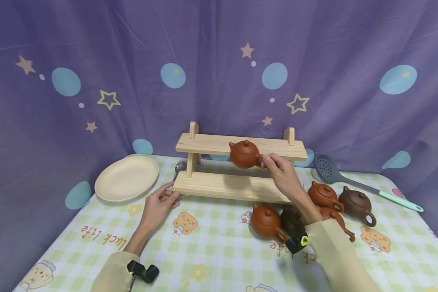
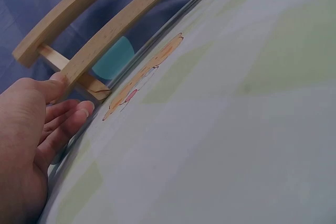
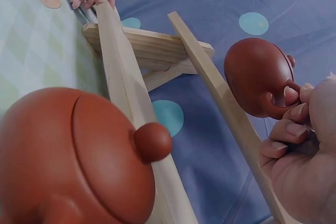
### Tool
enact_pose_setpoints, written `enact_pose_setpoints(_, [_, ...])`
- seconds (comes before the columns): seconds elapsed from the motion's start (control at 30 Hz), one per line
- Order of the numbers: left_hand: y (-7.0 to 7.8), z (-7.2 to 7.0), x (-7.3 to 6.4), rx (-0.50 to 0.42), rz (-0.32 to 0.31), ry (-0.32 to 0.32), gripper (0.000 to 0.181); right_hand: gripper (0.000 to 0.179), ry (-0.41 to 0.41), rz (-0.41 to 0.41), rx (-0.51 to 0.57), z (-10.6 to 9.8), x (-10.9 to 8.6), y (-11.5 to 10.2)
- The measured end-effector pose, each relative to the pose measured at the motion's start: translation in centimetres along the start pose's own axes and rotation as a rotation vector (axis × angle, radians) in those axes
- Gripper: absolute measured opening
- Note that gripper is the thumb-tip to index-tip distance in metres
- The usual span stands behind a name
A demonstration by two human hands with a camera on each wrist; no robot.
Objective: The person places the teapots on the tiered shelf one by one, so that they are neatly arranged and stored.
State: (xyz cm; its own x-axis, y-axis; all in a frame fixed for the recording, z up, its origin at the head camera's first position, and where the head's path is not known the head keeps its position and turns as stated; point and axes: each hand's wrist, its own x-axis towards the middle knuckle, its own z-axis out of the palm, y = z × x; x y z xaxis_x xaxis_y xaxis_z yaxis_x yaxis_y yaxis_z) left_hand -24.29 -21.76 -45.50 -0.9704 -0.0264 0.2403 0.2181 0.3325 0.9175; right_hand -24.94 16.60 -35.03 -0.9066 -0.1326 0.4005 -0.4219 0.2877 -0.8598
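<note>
My right hand (image 1: 282,172) pinches the handle of a reddish-brown teapot (image 1: 244,155), which is held up in front of the upper board of a two-tier wooden shelf (image 1: 219,184). The teapot's spout points left and its lid is on. In the right wrist view the fingers (image 3: 294,129) curl round the handle. At the shelf's lower left corner, my left hand (image 1: 161,205) grips the end of the lower board, thumb on top. Its other fingers (image 2: 68,124) are bent below the board in the left wrist view.
Several teapots stand front right of the shelf, including a reddish one (image 1: 266,221) and dark brown ones (image 1: 355,202). Behind them lies a grey skimmer (image 1: 328,168) with a mint handle. A cream plate (image 1: 127,178) sits at left, and a metal utensil (image 1: 180,165) lies behind the shelf's left end.
</note>
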Motion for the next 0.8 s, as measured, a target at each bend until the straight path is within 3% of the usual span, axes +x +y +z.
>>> enact_pose_setpoints(0.47, [0.3,-0.2,0.2,0.016,-0.069,-0.024,0.053,0.036,-0.010,-0.005,0.066,2.0,1.7,-0.6])
enact_pose_setpoints(0.8, [0.1,0.0,0.1,-0.008,-0.061,-0.022,0.053,0.037,-0.008,-0.023,0.052,3.5,3.2,-1.1])
